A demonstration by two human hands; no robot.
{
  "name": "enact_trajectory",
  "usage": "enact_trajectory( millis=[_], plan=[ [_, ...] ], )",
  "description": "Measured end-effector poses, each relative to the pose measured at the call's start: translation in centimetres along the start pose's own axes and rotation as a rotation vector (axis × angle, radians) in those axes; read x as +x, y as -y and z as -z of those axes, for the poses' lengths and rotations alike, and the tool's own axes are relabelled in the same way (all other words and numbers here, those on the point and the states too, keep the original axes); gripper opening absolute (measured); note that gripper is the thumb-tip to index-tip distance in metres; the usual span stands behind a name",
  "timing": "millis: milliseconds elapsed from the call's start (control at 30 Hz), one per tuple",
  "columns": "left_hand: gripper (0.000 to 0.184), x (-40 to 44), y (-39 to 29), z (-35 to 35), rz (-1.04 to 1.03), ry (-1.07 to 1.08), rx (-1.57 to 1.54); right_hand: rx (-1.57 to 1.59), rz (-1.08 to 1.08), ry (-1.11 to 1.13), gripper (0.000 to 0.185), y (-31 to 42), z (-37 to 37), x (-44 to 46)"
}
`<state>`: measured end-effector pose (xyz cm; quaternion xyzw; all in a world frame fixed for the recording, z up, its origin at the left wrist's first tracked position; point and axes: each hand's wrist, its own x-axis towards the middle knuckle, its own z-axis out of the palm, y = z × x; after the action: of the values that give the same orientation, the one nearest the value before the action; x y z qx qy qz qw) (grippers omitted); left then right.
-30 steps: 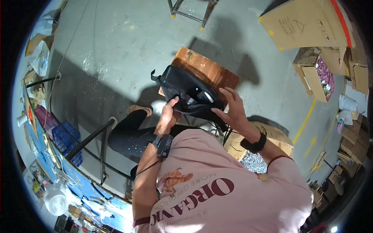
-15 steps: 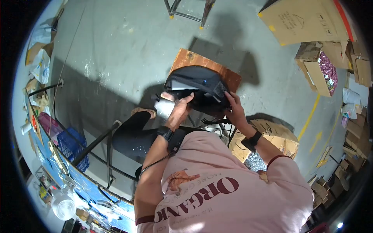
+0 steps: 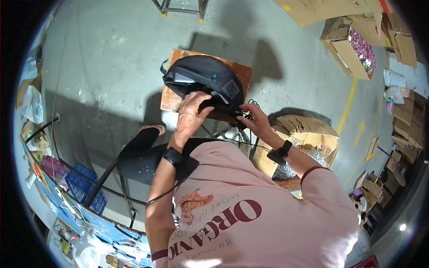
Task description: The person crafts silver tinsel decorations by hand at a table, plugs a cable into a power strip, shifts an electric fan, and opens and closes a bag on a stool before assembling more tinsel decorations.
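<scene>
A black mesh bag with an open zip lies on a worn wooden stool. A flat grey-white item shows inside the opening. My left hand is at the near side of this opening, fingers and thumb apart, with some fingertips close to the dark interior. At the bag's right corner, my right hand pinches a bundle of thin black cables, with thumb and forefinger closed on it. More cable hangs below toward my lap. Both wrists wear black bands.
A cardboard box holding shiny silver material stands by my right side. Farther right are another carton with pink shiny contents and stacked boxes. A metal-legged stool stands ahead. To my left are a blue crate and a blue-topped table.
My right hand has gone from the bag's right edge to the cables. My left hand has shifted onto the opening, its fingers spreading. The bag looks more spread out, and the whole view has shifted.
</scene>
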<state>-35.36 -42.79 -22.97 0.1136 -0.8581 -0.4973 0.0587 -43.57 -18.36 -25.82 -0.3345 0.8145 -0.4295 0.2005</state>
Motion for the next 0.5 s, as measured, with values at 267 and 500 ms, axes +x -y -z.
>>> enact_trajectory(
  millis=[267, 500],
  plan=[
    [0.024, -0.9, 0.9, -1.7, 0.014, 0.287, 0.090, 0.194, -0.185, 0.199, 0.015, -0.8, 0.0, 0.4],
    [0.029, 0.8, -2.8, -4.2, -0.103, 0.401, 0.127, 0.702, -0.608, 0.324, 0.011, 0.0, 0.2, 1.6]
  ],
)
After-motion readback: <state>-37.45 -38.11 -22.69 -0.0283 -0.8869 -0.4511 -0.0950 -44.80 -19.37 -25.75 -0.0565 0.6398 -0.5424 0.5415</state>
